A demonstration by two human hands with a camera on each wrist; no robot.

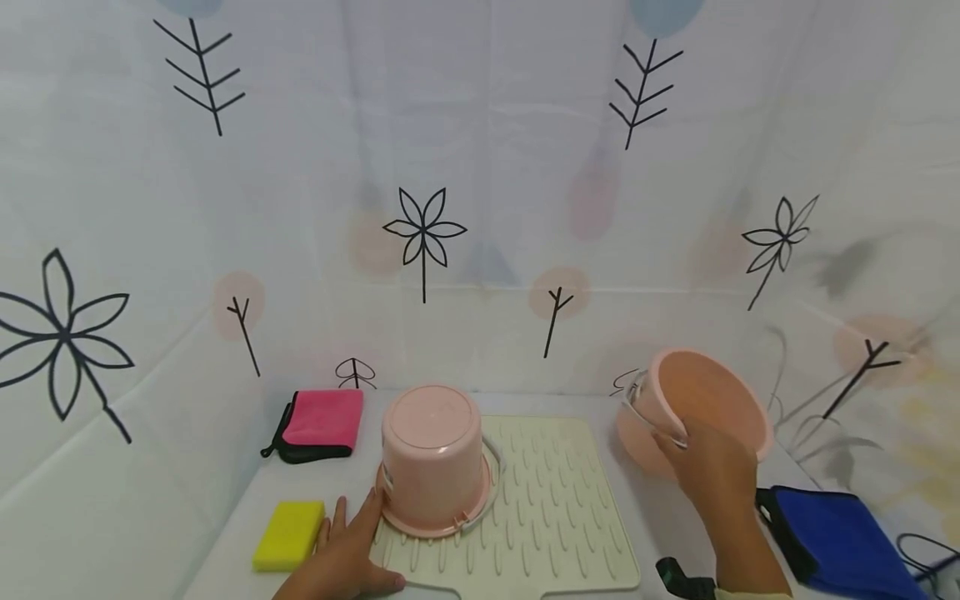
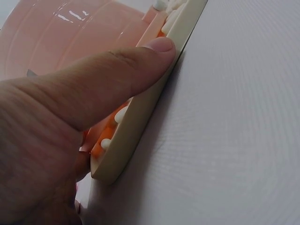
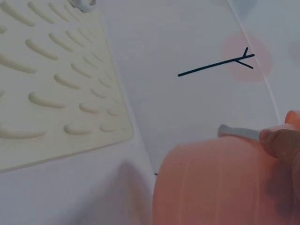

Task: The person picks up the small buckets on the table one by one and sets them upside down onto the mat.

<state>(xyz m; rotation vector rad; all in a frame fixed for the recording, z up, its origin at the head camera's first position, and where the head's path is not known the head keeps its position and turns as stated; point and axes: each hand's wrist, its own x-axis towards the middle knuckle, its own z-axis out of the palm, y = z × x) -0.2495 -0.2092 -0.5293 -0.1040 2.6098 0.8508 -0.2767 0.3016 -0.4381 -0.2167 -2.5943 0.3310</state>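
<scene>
A pink bucket (image 1: 435,458) stands upside down on a cream draining board (image 1: 555,500) covered with raised pegs. My left hand (image 1: 345,542) rests at the board's left front corner. Its fingers are spread, one fingertip at the bucket's rim, and the thumb (image 2: 126,70) lies straight along the board's edge in the left wrist view. On the right my right hand (image 1: 708,471) grips a second pink bucket (image 1: 712,387) by its rim, held tilted with its mouth toward me. Its thumb (image 3: 279,140) lies over the pale bucket handle (image 3: 241,132); most fingers are hidden.
A yellow sponge (image 1: 288,535) lies left of my left hand. Behind it sits a folded pink cloth (image 1: 322,417) with black edging. At the right edge lies a folded blue cloth (image 1: 840,537), near a dark cord (image 1: 926,567). A patterned curtain (image 1: 487,208) hangs behind the table.
</scene>
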